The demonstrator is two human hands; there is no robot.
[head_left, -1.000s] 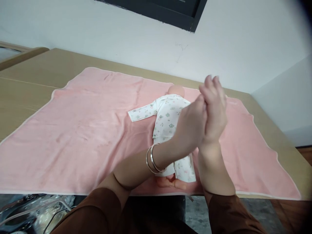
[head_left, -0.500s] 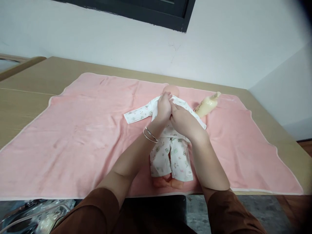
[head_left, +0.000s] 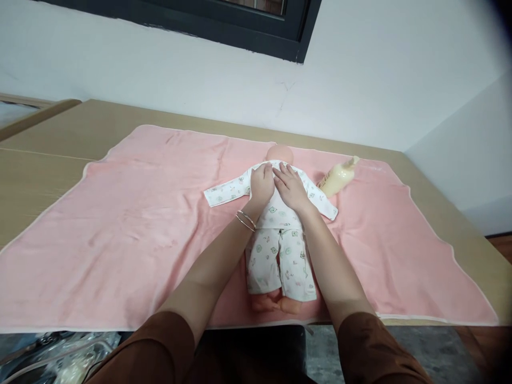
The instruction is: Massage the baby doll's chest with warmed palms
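A baby doll (head_left: 279,154) lies stretched out on a pink blanket (head_left: 132,229), its head toward the wall and no face showing. It wears a white printed top (head_left: 276,214) and matching trousers (head_left: 298,266); its bare feet stick out at the near end. My left hand (head_left: 262,185), with two thin bangles at the wrist, rests on the top's upper left part, fingers slightly bent and holding nothing. Beside it, my right hand (head_left: 291,186) lies flat on the cloth with fingers apart. Both hands partly cover the doll's upper torso.
A pump bottle (head_left: 338,177) of pale yellow liquid lies tilted on the blanket, close to the doll's right-side sleeve. Under the blanket is a wooden table (head_left: 52,176) against a white wall. Clear plastic bags (head_left: 80,357) sit below the near left edge.
My hands were pressed together above the doll. They have come apart and down, and now rest side by side on its top. The view has tilted slightly up.
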